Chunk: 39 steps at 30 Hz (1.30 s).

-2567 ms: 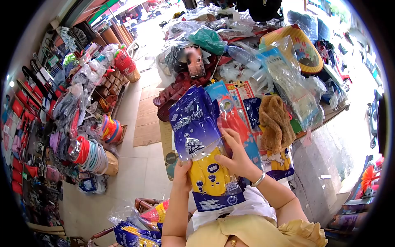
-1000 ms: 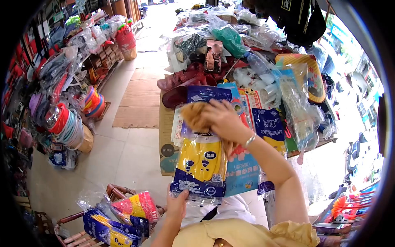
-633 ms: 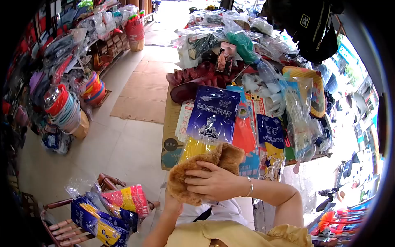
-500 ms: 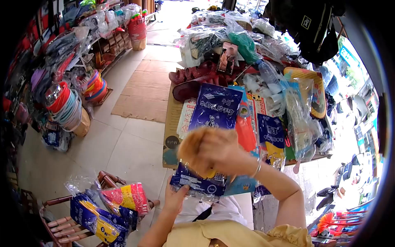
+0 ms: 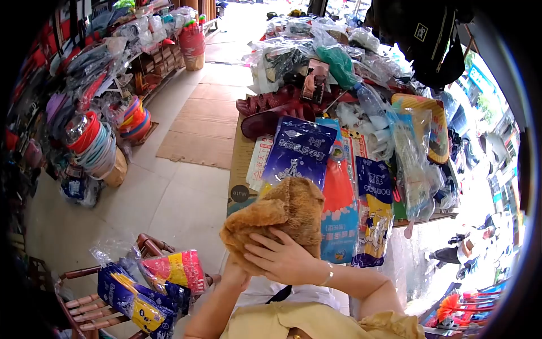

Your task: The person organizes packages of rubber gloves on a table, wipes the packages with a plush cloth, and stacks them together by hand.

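Observation:
A fuzzy brown cloth (image 5: 282, 217) is bunched up in front of my body, above the near end of the table. My right hand (image 5: 282, 260) lies across its near side, fingers spread a little and pressing it. At the cloth's lower left edge is my left hand (image 5: 234, 275), its fingers hidden behind the cloth. Beyond the cloth lies a dark blue glove packet (image 5: 299, 150), its lower part covered from view. To the right are a red and light-blue packet (image 5: 340, 226) and another blue and yellow packet (image 5: 372, 220).
Dark red sandals (image 5: 274, 110), clear plastic bags and a yellow-rimmed tray (image 5: 437, 130) crowd the table. A wooden chair (image 5: 90, 308) at lower left holds more glove packets (image 5: 138, 299). Stacked buckets (image 5: 90, 147) stand at left, and a black bag (image 5: 423, 39) hangs at upper right.
My right hand has brought the brown cloth nearer my body and slowed from a blur. My left hand, earlier at the blue packet's near edge, is now partly behind the cloth.

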Each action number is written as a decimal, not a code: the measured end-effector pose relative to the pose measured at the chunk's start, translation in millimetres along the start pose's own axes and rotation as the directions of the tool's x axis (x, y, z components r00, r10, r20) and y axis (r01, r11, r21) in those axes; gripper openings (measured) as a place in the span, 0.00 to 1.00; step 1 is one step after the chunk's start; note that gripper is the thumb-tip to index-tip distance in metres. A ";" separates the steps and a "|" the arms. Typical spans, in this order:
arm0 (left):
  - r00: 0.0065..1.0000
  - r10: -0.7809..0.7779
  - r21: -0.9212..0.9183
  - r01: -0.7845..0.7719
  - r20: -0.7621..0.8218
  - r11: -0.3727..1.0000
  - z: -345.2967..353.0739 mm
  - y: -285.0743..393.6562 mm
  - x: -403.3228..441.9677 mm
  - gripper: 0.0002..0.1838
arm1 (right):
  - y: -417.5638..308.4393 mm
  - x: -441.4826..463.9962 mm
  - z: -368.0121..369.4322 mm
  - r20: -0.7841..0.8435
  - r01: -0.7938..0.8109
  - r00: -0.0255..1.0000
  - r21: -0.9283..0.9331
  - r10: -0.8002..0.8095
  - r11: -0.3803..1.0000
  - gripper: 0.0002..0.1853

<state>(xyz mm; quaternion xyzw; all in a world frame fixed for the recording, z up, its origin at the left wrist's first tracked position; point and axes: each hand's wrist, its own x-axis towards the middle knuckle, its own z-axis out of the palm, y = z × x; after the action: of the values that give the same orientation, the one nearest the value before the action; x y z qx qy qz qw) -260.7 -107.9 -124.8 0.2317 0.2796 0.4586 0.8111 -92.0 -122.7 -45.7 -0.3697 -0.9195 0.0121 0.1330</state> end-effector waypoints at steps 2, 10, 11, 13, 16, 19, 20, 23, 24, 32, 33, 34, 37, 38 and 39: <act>1.000 -0.014 -0.011 0.014 -0.017 1.000 -19.3 -10.7 2.9 0.25 | -0.9 -29.4 1.5 0.008 -0.035 0.999 0.000 0.035 0.999 0.24; 0.994 -0.104 0.079 0.102 0.023 0.992 -16.7 -9.0 5.5 0.25 | -2.4 -79.1 8.1 -0.099 -0.215 0.973 -0.074 0.208 0.974 0.24; 0.994 -0.107 0.106 0.104 0.025 0.989 -14.0 -10.2 3.9 0.25 | -8.5 -59.6 6.1 -0.119 -0.204 0.974 -0.094 0.193 0.974 0.26; 0.996 -0.009 0.011 0.010 -0.092 1.000 -6.4 -13.9 2.9 0.26 | -11.8 -22.6 14.1 -0.122 -0.114 0.987 -0.109 0.100 0.987 0.27; 0.999 -0.024 -0.024 0.023 -0.022 0.999 -7.8 -6.1 4.6 0.26 | -10.9 -14.1 21.3 -0.151 -0.092 0.986 -0.116 0.074 0.989 0.27; 0.999 0.011 0.108 -0.005 -0.052 0.994 -13.4 -10.2 2.1 0.26 | -5.5 -53.7 29.7 -0.179 -0.117 0.979 -0.099 0.098 0.988 0.27; 0.999 0.022 0.153 -0.016 -0.042 0.988 -14.2 -11.1 3.9 0.26 | -1.0 -74.4 29.5 -0.176 -0.125 0.979 -0.105 0.106 0.987 0.27; 1.000 0.003 0.146 -0.002 -0.003 0.989 -8.6 0.3 3.0 0.25 | 15.9 -117.1 10.6 -0.251 -0.288 0.928 -0.023 0.274 0.957 0.24; 1.000 -0.019 0.140 0.019 0.001 0.990 -7.9 5.1 0.8 0.25 | 22.5 -123.0 5.1 -0.250 -0.354 0.895 0.102 0.368 0.930 0.22; 0.989 0.132 0.152 -0.121 -0.070 0.981 -32.2 52.2 -47.1 0.32 | 57.1 -67.0 -60.7 -0.533 -0.230 0.406 0.726 0.742 0.648 0.19; 0.985 0.120 0.049 -0.115 -0.122 0.992 -40.9 48.4 -49.1 0.31 | 56.9 -51.4 -55.0 -0.614 -0.275 0.566 0.488 0.550 0.828 0.21; 0.979 0.104 -0.054 -0.115 -0.174 0.992 -47.7 44.1 -50.0 0.30 | 57.3 -35.5 -63.0 -0.470 -0.284 0.803 0.240 0.367 0.928 0.24; 0.931 0.217 0.139 -0.182 -0.295 0.973 -48.0 32.1 -45.5 0.30 | 83.3 2.3 4.3 -0.399 -0.242 0.859 0.238 0.322 0.941 0.24; 0.901 0.321 0.336 -0.218 -0.293 0.916 -38.5 35.2 -43.3 0.30 | 93.2 6.8 25.2 -0.449 -0.264 0.819 0.259 0.358 0.929 0.25; 0.901 0.313 0.286 -0.228 -0.300 0.931 -32.0 36.2 -42.1 0.30 | 106.4 9.9 14.2 -0.432 -0.284 0.836 0.187 0.338 0.940 0.26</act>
<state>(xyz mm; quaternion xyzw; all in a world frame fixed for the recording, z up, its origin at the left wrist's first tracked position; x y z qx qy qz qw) -322.0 -123.7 -115.3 0.2838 0.4347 0.5625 0.6435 -30.4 -37.6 -69.9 -0.4985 -0.7873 -0.0010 0.3629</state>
